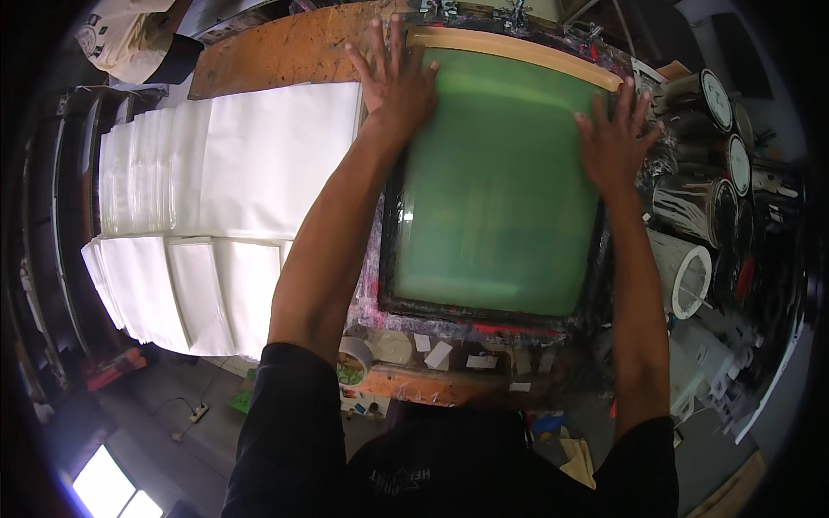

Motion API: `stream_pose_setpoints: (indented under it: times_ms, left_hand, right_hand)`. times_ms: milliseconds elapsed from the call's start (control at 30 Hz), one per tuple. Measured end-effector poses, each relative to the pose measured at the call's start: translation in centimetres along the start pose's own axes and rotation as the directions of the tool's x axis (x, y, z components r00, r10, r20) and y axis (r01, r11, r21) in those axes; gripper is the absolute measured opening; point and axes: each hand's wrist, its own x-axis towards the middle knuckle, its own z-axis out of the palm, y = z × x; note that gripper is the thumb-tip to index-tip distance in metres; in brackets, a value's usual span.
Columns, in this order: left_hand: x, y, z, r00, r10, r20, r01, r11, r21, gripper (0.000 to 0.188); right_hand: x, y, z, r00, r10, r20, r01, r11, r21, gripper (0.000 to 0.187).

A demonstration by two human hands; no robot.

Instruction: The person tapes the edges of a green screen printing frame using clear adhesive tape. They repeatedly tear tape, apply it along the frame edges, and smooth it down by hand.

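The green screen [496,190] lay in front of the person, set inside a dark frame [390,233], to the right of the white sheets [268,155] on the surface [268,56]. The left hand [399,91] was open with its fingers spread, over the far left corner of the frame, and the right hand [617,142] was also open and spread, over the right side near the far corner. Neither of them was closed around anything; if the palms pressed on the frame or only stayed above it, I could not tell. Across the far edge went a pale tan bar [518,48], between the two hands. In my judgement the frame was the stiff part, and not very heavy, but wide enough that two hands would be the better choice. The green middle looked thin, smooth and tightly stretched, so it was probably the fragile part: a fingertip or a hard corner could mark or tear it. The dark, stained sides were perhaps slippery or sticky, if the ink there was wet, which was not possible to see. The safest places to take hold seemed the left and right sides of the frame, at equal height, with the fingers outside the green area.
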Motion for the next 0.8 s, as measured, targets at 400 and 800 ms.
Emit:
stream_pose_setpoints:
  times_ms: [400,800]
  left_hand:
    - [-1.0,0.3,0.5,0.993,-0.008,-0.115,-0.012,0.985,-0.171,0.051]
    - [-1.2,-0.3,-0.4,0.998,0.034,-0.049,-0.041,0.988,-0.148,0.055]
  right_hand:
    - [10.0,-18.0,1.2,0.949,-0.293,-0.112,0.313,0.848,0.427,0.057]
    - [8.1,-13.9,1.6,0.980,-0.189,0.065,0.166,0.951,0.261,0.048]
